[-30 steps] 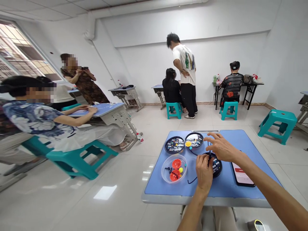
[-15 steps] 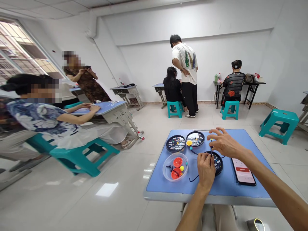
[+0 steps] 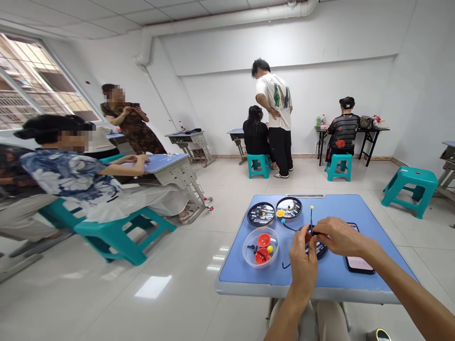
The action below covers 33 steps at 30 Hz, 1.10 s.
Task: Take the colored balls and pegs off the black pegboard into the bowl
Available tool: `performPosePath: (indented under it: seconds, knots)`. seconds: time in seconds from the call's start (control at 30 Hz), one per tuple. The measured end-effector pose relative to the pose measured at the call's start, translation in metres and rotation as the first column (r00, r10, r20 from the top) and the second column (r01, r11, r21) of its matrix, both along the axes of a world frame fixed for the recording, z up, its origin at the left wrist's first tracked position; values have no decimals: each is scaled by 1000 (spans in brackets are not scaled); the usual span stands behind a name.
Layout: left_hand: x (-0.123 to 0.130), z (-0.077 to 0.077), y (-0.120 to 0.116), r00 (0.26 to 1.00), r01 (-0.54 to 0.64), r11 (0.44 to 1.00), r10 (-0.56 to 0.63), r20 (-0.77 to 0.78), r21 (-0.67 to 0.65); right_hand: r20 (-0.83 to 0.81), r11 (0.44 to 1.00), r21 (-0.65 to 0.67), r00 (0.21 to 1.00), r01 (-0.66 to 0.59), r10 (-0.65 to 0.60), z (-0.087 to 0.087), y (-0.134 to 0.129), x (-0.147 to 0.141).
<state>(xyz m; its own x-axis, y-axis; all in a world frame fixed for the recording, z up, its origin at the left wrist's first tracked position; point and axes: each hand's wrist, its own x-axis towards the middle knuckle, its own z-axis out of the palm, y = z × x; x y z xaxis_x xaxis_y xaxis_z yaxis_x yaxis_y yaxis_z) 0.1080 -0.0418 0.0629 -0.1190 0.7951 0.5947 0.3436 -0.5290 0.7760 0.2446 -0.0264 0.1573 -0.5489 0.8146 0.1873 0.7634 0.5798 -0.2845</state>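
Note:
A thin black rod (image 3: 312, 219) with a yellow ball at its top stands upright between my hands. My left hand (image 3: 302, 253) pinches around its lower end. From the other side, my right hand (image 3: 337, 235) closes its fingertips at the same spot, where a dark piece shows. My fingers hide how the parts join there. Beneath my hands lies a round black base (image 3: 322, 251) with white printing, partly covered. A curved black rod (image 3: 289, 227) with a blue ball (image 3: 283, 220) reaches out to the left.
On the blue table (image 3: 234, 270) are a clear tub (image 3: 246, 253) with red cups and small parts, two black discs (image 3: 256, 222) (image 3: 294, 215), a yellow cup (image 3: 280, 213) and a phone (image 3: 360, 265). Other people sit and stand beyond, near green stools (image 3: 412, 180).
My right hand has come down from the rod's upper end to its base beside my left hand. The yellow tip now shows uncovered. The view has shifted slightly.

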Motion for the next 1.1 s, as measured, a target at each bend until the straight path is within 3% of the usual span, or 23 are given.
performPosePath:
  seconds: [0.1,0.2,0.37,0.53,0.63,0.73,0.9,1.03,1.1]
  knots:
    - [-17,16,-17,999,41,999,-41,17,22,-55,999,-12,997,-52,51,3,-15,-16]
    - [-42,24,-30,998,-30,999,29,50,27,-163,993,-77,984,-90,77,9,-23,-27]
    - [-83,38,-39,975,-102,983,129,184,-150,-439,978,-196,898,-73,-21,3,-22,-35]
    - [-92,50,-41,871,115,935,68,487,-335,-693,959,-250,716,-135,-80,-18,-24,-61]
    - [-87,52,-42,831,270,892,-25,555,-364,-796,927,-297,595,-228,-108,-23,-28,-77]
    - [-86,50,-42,854,268,885,-35,519,-381,-798,910,-303,597,-283,-80,-23,-31,-86]
    - [-95,44,-39,901,168,916,7,434,-364,-701,970,-213,710,-120,-66,-26,-28,-92]
    - [-110,31,-35,887,78,909,124,445,-408,-736,990,-104,662,93,-140,-21,-14,-94]
    - [-121,24,-33,868,42,903,180,462,-429,-700,985,-83,694,151,-166,-15,-3,-98]
